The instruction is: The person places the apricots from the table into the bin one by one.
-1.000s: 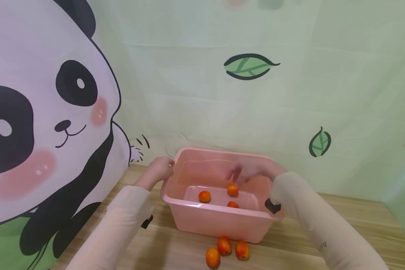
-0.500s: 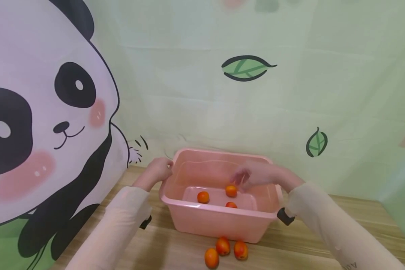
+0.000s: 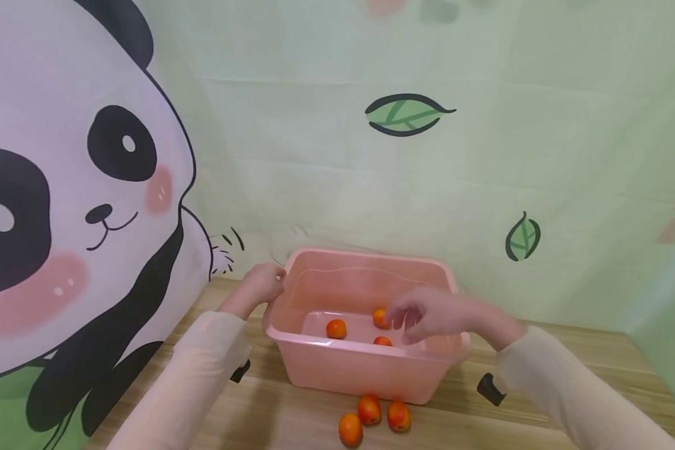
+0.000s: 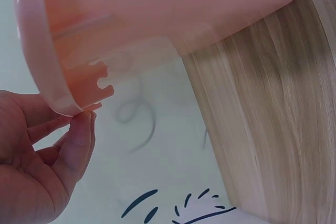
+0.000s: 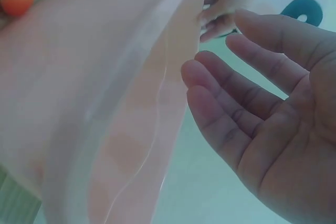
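Observation:
A pink plastic tub (image 3: 360, 372) stands on the table in the head view, with three small orange-red fruits that look like tomatoes inside: one at left (image 3: 335, 329), one further back (image 3: 380, 317), one partly hidden by the near wall (image 3: 382, 341). My left hand (image 3: 263, 282) pinches the tub's left rim between thumb and fingers, as the left wrist view shows at the rim (image 4: 63, 100). My right hand (image 3: 435, 314) hovers over the tub's right side, fingers loosely bent and apart. In the right wrist view the palm (image 5: 283, 145) shows nothing held.
Three more such fruits lie on the wooden table (image 3: 540, 381) before the tub: one nearest (image 3: 350, 430), one behind it (image 3: 369, 409) and one to the right (image 3: 399, 416). A printed cloth (image 3: 315, 156) with a panda (image 3: 146, 275) hangs close behind the tub.
My right hand has drawn back from the rear fruit, moving right and nearer, with that fruit left on the tub floor. The left hand stays on the rim.

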A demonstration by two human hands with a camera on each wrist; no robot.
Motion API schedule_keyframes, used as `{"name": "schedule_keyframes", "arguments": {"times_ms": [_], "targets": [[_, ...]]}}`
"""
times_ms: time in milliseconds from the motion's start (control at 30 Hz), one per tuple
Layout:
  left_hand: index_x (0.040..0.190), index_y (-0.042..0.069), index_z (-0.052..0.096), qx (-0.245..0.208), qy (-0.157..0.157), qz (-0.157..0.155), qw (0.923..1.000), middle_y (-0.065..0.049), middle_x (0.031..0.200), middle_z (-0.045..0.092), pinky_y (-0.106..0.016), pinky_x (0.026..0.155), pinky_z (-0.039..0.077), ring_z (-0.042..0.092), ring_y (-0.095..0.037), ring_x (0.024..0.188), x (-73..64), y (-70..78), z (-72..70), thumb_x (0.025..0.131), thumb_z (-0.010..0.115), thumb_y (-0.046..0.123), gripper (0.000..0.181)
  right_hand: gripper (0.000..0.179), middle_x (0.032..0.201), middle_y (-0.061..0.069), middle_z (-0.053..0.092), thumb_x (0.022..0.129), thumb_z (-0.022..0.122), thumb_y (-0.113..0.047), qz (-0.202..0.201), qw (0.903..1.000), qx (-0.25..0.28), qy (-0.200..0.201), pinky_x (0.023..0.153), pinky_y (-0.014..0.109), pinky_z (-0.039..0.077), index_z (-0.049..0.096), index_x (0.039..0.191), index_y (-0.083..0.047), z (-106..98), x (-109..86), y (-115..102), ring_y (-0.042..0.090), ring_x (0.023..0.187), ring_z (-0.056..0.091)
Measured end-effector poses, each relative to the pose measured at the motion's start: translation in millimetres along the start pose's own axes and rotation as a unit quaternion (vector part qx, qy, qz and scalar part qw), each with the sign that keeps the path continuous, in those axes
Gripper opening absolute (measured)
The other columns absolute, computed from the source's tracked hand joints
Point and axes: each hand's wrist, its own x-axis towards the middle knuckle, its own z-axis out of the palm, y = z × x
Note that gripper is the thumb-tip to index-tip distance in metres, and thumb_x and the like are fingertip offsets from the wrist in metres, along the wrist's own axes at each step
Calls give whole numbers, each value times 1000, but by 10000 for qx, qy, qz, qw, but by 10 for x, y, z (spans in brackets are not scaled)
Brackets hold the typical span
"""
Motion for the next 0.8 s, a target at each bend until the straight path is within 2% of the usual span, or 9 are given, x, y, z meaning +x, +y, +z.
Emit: {"name": "schedule_keyframes", "arguments": {"times_ms": [133, 367, 567, 700, 800], "targets": [[110, 0, 59, 64, -18, 17, 10000, -12, 97, 60, -28, 64, 47, 53, -20, 78, -12, 8, -10, 82, 49, 4, 30, 27, 90, -2, 61, 76, 62, -7, -313, 9995, -57, -43, 69, 22, 48, 62, 103, -14, 69, -49, -52, 10, 78, 55], [106, -1, 60, 96, 30, 175, 9998, -12, 92, 61, -27, 63, 45, 52, -20, 76, -25, 7, -15, 81, 49, 3, 28, 28, 91, 0, 62, 78, 60, -6, -489, 9986, 78, -181, 71, 21, 48, 61, 104, -13, 186, -154, -115, 6, 79, 54], [105, 0, 61, 36, 5, 109, 9999, -10, 90, 60, -26, 62, 45, 52, -19, 75, -32, 14, -11, 81, 49, 3, 27, 30, 98, -3, 60, 76, 57, -3, -323, 9981, 338, -394, 73, 21, 47, 61, 103, -16, 278, -258, -144, 7, 83, 54], [104, 0, 61, 66, 12, 117, 9999, -10, 87, 59, -25, 59, 44, 51, -19, 73, -43, 26, -18, 81, 49, 3, 26, 28, 98, -9, 58, 77, 60, -8, -113, 9977, 476, -475, 74, 21, 47, 61, 102, -20, 346, -314, -129, 8, 84, 54], [102, 0, 62, 74, 19, 112, 9999, -10, 86, 59, -25, 59, 43, 51, -19, 73, -37, 26, -17, 81, 48, 3, 25, 27, 98, -8, 58, 77, 63, -13, -156, 9969, 562, -523, 74, 20, 47, 61, 103, -18, 389, -345, -103, 7, 84, 54]]}}
